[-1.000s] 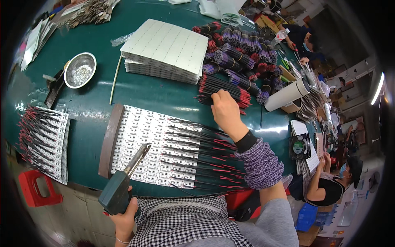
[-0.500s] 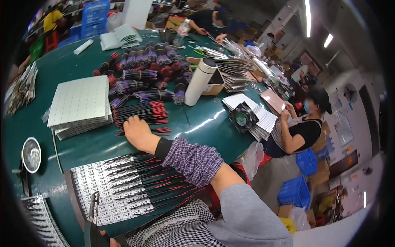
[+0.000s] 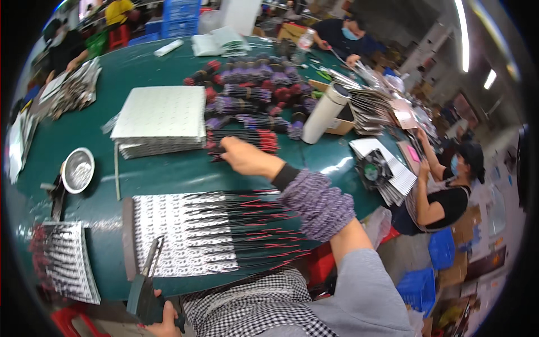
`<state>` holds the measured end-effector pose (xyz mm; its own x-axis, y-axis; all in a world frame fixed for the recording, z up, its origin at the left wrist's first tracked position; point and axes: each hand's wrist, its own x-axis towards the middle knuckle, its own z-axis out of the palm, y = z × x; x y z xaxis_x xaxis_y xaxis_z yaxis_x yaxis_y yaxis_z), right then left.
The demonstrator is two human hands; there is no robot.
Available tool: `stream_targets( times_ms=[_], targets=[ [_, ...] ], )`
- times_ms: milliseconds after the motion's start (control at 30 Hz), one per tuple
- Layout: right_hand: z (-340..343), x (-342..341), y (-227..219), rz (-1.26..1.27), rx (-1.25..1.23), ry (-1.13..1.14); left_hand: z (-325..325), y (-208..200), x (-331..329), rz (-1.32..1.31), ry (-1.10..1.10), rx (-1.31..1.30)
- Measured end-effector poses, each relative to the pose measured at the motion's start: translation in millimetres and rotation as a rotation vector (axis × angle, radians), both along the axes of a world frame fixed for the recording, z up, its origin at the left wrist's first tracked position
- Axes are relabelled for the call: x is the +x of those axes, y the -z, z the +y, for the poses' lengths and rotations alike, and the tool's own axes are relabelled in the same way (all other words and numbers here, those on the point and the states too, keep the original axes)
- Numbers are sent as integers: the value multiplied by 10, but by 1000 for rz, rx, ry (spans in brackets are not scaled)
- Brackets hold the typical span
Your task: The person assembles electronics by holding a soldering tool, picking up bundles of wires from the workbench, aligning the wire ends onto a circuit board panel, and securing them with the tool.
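My left hand is closed round the handle of a dark green pistol-shaped tool. Its long metal prongs lie over a white printed sheet. Rows of thin black wires with red ends rest on this sheet and stick out past its right side. Farther off, my right hand is at the near left part of a loose pile of red and black wires. Its fingers are curled down onto the wires, and the fingertips are partly hidden.
A stack of white sheets stands left of the wire pile, with bundled purple wires behind. A white flask, a black fan and a metal bowl are around. Another wired sheet lies left. Co-workers sit around the table.
The view has swung left, so the table appears farther right. My right hand stays at the wire pile, its fingers now more curled. More of my left hand and its tool shows.
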<state>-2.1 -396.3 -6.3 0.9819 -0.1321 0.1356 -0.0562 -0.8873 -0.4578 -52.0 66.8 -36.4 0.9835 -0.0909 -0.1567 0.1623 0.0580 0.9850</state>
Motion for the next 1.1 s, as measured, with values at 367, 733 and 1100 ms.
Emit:
stream_targets(
  times_ms=[367, 733, 1100],
  targets=[
    [-22, -197, -314, -785, 903, 213, -228, -341, 24, -26, 110, 60],
    [147, -678, -223, -922, 687, 377, -4, 484, 675, -592, 517, 394],
    [201, -525, -467, -1220, 1105, 193, -527, 32, 329, -284, 512, 143]
  ],
)
